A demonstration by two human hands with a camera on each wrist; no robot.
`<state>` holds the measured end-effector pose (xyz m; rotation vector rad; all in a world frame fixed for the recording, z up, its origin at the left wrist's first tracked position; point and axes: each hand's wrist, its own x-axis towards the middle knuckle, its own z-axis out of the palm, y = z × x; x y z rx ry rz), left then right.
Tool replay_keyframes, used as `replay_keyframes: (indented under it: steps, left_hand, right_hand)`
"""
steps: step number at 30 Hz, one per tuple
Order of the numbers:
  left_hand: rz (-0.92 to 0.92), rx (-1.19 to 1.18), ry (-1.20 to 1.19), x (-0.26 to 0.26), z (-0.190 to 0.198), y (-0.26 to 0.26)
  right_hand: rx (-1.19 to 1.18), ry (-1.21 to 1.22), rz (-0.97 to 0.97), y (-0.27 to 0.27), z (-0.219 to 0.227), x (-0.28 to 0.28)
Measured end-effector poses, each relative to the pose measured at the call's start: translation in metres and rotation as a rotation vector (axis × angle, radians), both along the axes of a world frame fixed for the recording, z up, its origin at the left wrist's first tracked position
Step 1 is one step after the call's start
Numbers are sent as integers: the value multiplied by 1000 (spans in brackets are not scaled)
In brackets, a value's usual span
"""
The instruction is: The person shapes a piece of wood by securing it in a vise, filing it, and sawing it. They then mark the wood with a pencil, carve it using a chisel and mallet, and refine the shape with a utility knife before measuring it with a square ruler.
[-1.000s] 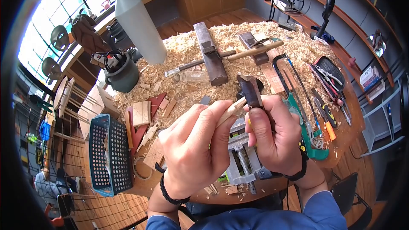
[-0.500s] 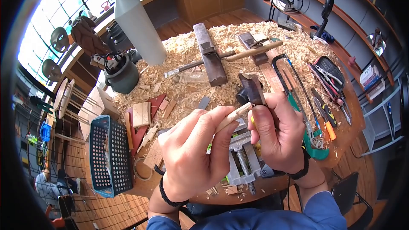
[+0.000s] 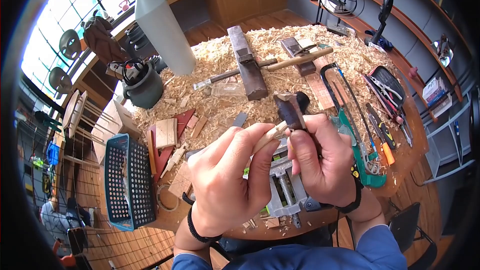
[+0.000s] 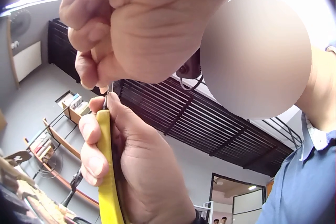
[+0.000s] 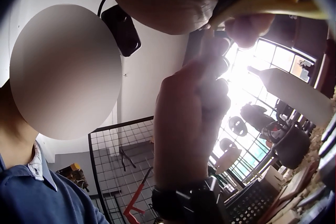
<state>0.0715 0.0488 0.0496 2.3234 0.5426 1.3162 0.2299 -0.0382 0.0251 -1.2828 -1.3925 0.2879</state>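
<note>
My left hand [image 3: 225, 175] pinches a slim, pale wooden stick [image 3: 272, 135] between thumb and fingers, its cut end pointing right. My right hand [image 3: 322, 165] grips a knife [image 4: 107, 166] with a yellow and black handle; in the left wrist view its thin metal blade shows at the fingertips, close beneath the left hand. From the head, a dark brown and black piece [image 3: 290, 110] stands out beyond the right fingers, overlapping the stick's end. Both hands are close together above a grey metal vise [image 3: 285, 192]. The fingers hide much of the stick and blade.
Wood shavings [image 3: 210, 55] cover the far table, with two wooden planes [image 3: 247, 70] and a wooden-handled tool on them. At right lie a green-handled saw [image 3: 367, 170], a screwdriver [image 3: 386, 152] and a pliers case [image 3: 385, 87]. A blue basket [image 3: 131, 182] stands left.
The stick's end first overlaps the dark piece, shows apart from it half a second ago, and overlaps it again now. The right hand has tilted slightly; both grips stay.
</note>
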Motion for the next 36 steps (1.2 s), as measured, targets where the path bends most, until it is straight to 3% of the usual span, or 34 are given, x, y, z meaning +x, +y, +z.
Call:
replay_keyframes:
  steps: [9,13,19,30,33,36]
  left_hand:
    - [19,-56,59,-2,5,-1]
    - [7,-85,63,-1,6,-3]
    - [14,-116,52,-1,6,-3]
    - [29,33,106,-2,6,2]
    - [-17,70,-5,4,-5,7]
    - [16,85,-4,7,-4,5]
  right_hand:
    - [-37,57,61,1,-3,0]
    - [0,65,-61,2,1,5]
    - [-3,20,-15,2,1,2]
    - [-51,45,59,0,2,-1]
    - [78,-44,-23,4,1,1]
    - [58,-53,-48,2,0,0]
